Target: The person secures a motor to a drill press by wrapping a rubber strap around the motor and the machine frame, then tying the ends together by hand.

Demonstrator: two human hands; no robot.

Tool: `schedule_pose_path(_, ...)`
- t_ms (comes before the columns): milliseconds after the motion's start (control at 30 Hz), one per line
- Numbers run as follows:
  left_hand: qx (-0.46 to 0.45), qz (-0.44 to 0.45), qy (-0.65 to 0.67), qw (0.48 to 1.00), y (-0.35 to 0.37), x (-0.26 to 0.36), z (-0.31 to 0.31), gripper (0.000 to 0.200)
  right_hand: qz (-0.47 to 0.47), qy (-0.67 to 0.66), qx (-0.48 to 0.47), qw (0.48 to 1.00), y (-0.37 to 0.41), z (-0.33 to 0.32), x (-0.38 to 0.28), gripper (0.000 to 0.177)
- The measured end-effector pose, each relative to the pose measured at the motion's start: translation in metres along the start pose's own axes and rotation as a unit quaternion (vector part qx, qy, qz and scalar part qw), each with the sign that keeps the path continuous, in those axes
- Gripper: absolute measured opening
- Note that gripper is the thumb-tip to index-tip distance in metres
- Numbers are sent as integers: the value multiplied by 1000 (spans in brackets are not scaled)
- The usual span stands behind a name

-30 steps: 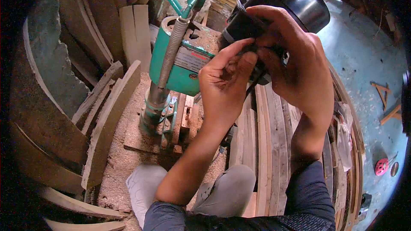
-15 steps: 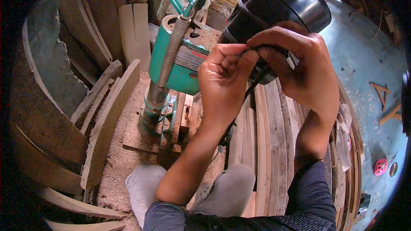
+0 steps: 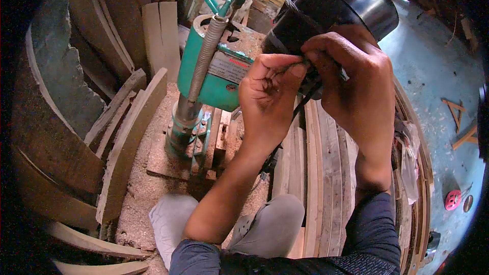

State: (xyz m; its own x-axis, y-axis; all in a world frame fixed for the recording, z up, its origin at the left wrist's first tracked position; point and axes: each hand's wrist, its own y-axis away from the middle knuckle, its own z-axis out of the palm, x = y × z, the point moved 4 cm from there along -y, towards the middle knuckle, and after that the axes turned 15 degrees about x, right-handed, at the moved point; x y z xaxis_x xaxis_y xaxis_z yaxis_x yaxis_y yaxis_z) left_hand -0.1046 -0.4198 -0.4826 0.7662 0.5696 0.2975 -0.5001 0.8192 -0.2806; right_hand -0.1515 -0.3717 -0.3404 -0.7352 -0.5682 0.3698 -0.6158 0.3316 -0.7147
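Most of what we would like to see is covered. The black motor housing [image 3: 346, 5] is raised in front of us, over the timber stack, its top cut off by the frame edge and its lower end buried under both hands. The right hand [image 3: 356, 86] is bent over that lower end, fingertips meeting those of the left. We cannot tell whether it nips anything or only presses on the casing. The left hand [image 3: 267, 97] is curled, thumb and forefinger pinched on a black cord [image 3: 300, 106] where it leaves the housing. The joint itself is hidden, and the cord drops behind the left wrist.

Behind the left hand stands a green machine [image 3: 209, 79], partly blocked by it, with a ribbed metal hose [image 3: 202, 63] running down its front. Its nameplate is too small to read. Curved wooden offcuts [image 3: 127, 137] lean to the left of it, and flat planks [image 3: 321, 168] lie under the forearms. Our grey-trousered knees [image 3: 275, 219] show below.

Sawdust [image 3: 147, 183] covers the ground around the machine's base. To the right is a pale blue floor [image 3: 438, 66], with a small red object [image 3: 452, 199] we cannot identify. The edges of the view are dark.
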Motion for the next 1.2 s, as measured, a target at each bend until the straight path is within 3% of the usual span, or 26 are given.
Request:
schedule_pose_path(167,13,10,-4,1000,0,-3,0,13,3,-15,-21,1000,-4,0,3,9)
schedule_pose_path(233,19,3,-4,1000,0,-2,2,13,74,-47,-30,996,-7,-1,2,11)
schedule_pose_path(533,40,15,-9,999,3,1,5,12,-23,-6,-15,1000,6,-1,3,17)
schedule_pose_path(633,48,9,16,999,3,-1,5,11,-17,8,4,1000,10,-6,-3,20)
schedule_pose_path(933,17,23,-67,997,-2,7,3,11,34,2,-10,999,16,-6,-1,31)
schedule_pose_path(1133,21,-13,-1,1000,-1,2,4,12,68,-58,-8,996,0,-16,6,37)
schedule_pose_path(1200,21,-14,-2,1000,-1,1,5,12,25,-42,-22,999,-3,-16,7,36)
